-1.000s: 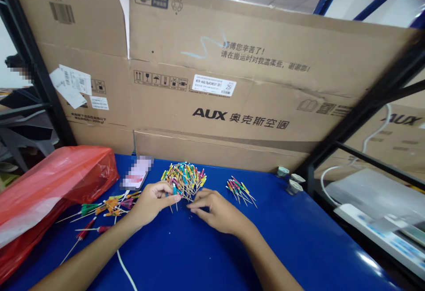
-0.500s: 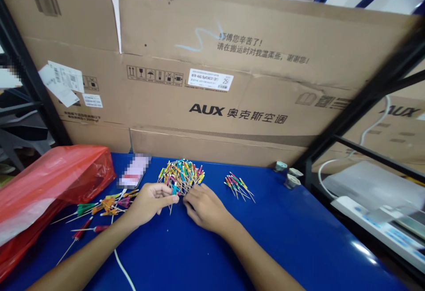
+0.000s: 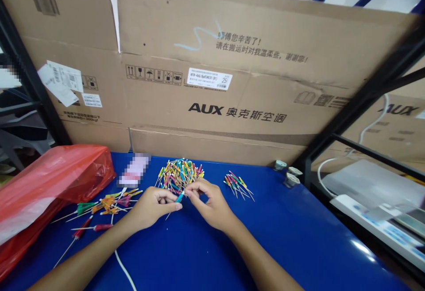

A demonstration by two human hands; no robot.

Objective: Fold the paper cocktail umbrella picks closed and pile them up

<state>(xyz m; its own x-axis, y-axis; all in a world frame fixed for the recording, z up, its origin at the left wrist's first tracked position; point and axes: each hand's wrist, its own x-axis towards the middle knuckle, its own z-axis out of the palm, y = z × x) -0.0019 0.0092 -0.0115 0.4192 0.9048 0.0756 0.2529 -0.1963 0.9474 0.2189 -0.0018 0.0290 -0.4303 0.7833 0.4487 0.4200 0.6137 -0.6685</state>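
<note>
Pinching a blue paper umbrella [image 3: 179,197] in your left hand [image 3: 150,207], you have your right hand [image 3: 212,204] at its tip; that grip I cannot tell.

left hand [image 3: 156,207]: bare, slender-fingered | right hand [image 3: 210,204]: bare | left forearm [image 3: 96,247]: bare, tapering | right forearm [image 3: 257,251]: bare, tapering

L grip [image 3: 153,206] pinched, thumb [image 3: 169,208] fwd; R grip [image 3: 210,202] pinched too, nr L (forearms [image 3: 99,244] bare, angled inward).
</note>
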